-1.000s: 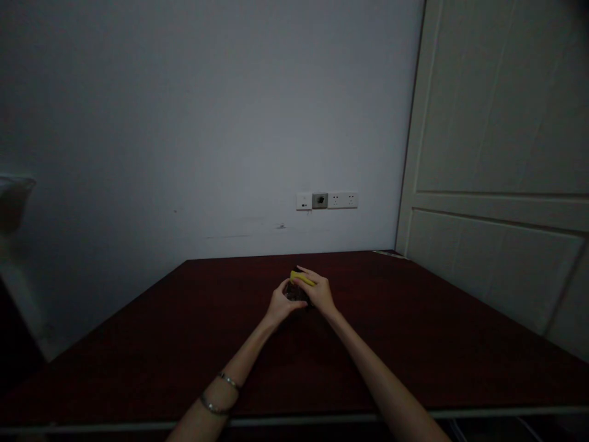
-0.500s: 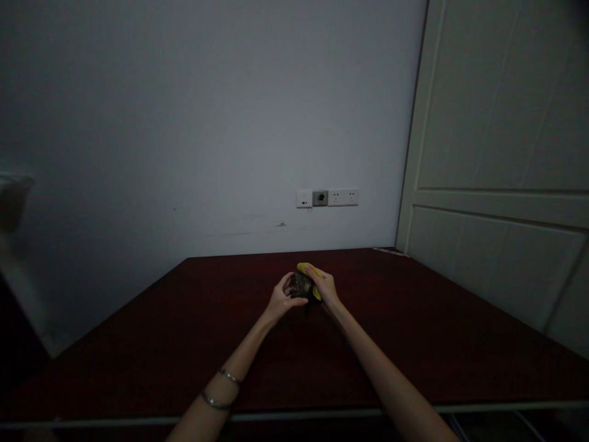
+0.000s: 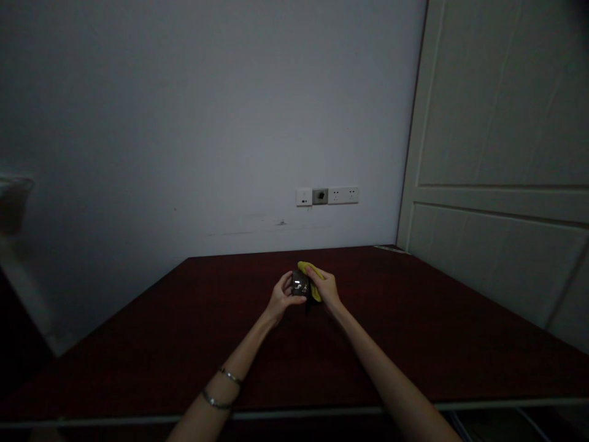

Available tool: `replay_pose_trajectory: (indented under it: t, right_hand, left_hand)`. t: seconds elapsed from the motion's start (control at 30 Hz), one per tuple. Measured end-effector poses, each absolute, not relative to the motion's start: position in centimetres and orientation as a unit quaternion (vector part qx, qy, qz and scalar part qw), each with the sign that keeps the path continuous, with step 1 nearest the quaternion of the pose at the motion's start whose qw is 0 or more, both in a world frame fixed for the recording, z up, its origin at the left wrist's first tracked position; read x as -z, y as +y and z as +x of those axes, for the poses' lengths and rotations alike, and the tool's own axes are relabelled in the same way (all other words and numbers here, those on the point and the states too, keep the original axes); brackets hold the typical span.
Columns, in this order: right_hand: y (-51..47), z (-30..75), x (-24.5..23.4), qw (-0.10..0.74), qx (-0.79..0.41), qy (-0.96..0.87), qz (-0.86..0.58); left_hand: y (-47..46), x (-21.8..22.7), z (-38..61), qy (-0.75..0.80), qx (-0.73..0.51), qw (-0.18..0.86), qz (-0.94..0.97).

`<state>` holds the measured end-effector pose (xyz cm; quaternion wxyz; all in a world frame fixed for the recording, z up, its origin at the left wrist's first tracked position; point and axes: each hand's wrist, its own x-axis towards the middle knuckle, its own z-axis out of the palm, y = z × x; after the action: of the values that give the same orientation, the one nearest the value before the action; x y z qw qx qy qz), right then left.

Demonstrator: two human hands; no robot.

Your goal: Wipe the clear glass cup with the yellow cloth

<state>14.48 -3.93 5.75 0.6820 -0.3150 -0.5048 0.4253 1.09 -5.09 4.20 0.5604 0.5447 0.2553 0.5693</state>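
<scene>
Both my hands meet above the middle of a dark red table. My left hand is curled round a small dark shiny object, fingers closed on its left side. My right hand pinches a yellow cloth against the object's right side and top. What the dark object is cannot be made out in the dim light. Two thin bracelets sit on my left wrist.
A white wall stands behind the table with a row of sockets. A pale panelled door is on the right. A blurred pale thing sticks in at the left edge. The table's near edge runs along the bottom.
The dark object has been turned in my hands, its shiny face now catching light. The yellow cloth shifted from on top of it to its right side.
</scene>
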Motion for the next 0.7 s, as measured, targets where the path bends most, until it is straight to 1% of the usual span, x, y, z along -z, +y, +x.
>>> replay_pose_trajectory:
  t: [0.1, 0.3, 0.4, 0.53, 0.7]
  right_hand:
    - [-3.7, 14.4, -5.5, 0.686, -0.438, -0.489, -0.313]
    - [-4.7, 14.6, -6.2, 0.691, -0.371, -0.546, -0.294]
    - [-4.8, 14.6, -6.2, 0.689, -0.360, -0.562, -0.283]
    - [-4.4, 14.7, -5.7, 0.692, -0.371, -0.539, -0.304]
    - [-3.8, 14.7, -5.1, 0.686, -0.417, -0.494, -0.334]
  left_hand:
    - [-5.0, -4.1, 1.1, 0.260, -0.574, 0.554, 0.545]
    - [-4.7, -4.0, 1.1, 0.257, -0.582, 0.551, 0.540]
    - [-4.7, -4.1, 1.1, 0.255, -0.583, 0.551, 0.540]
    - [-4.9, -4.3, 1.1, 0.262, -0.575, 0.563, 0.533]
    - [-5.0, -4.5, 0.9, 0.262, -0.558, 0.566, 0.547]
